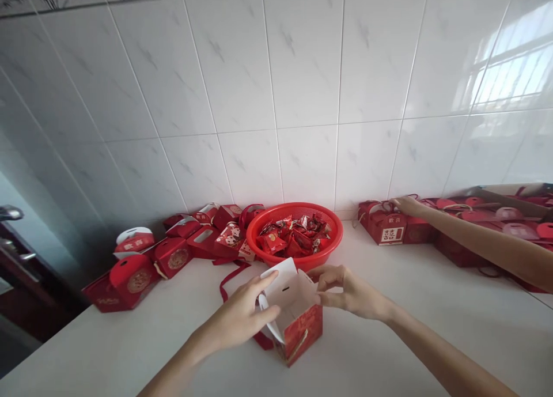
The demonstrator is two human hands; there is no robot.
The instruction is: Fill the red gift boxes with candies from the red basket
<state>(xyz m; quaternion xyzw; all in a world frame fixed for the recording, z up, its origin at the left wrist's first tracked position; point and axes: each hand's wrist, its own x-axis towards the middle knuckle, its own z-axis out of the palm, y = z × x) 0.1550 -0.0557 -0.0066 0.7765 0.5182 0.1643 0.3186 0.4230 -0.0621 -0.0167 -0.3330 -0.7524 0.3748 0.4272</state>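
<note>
A red gift box (306, 335) with a white inside and a cord on its front stands on the table before me, its top flaps up and its inside bare. My left hand (244, 316) grips the box at its left side, thumb and fingers on the white flaps. At the right rim, my right hand (352, 293) has its fingers curled on the flap there. A dark red ribbon (223, 287) lies behind and under the left side of the box. Just beyond stands a red plastic basket (330, 259) of wrapped sweets (294, 238).
Several red gift boxes (133, 279) are grouped at the left along the tiled wall (302, 97). More gift boxes (391, 227) fill the right side. Another person's hand (408, 205) reaches in from the right and touches one. A door handle (11, 212) shows far left.
</note>
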